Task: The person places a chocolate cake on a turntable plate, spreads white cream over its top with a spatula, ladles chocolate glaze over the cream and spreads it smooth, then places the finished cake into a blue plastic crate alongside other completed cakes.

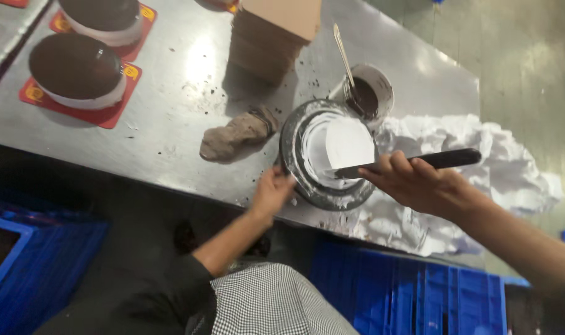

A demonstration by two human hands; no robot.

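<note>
**Inspector:** Turntable [301,180], head view: round, dark metal, smeared with white cream, sitting at the near edge of the steel table [171,130]. On it stands a white-frosted cake [343,146], smooth on top.

**Clerk:** And the hands?

**Inspector:** Left hand [271,191] grips the turntable's near rim, fingers curled on it. Right hand [416,183] is closed around the black handle of a long palette knife [382,166]; its flat blade lies against the cake's near side.

**Clerk:** Surroundings?

**Inspector:** Just behind the turntable, a round tub [370,92] of dark brown filling with a metal spatula [344,59] standing in it. A crumpled brown cloth [236,135] lies to the left. To the right, rumpled white paper [481,155], streaked with cream. Two chocolate-glazed cakes [76,68] rest on red square boards at far left. Tan cardboard stack [270,37] at the rear. Blue ribbed crates [419,291] sit below the table.
</note>
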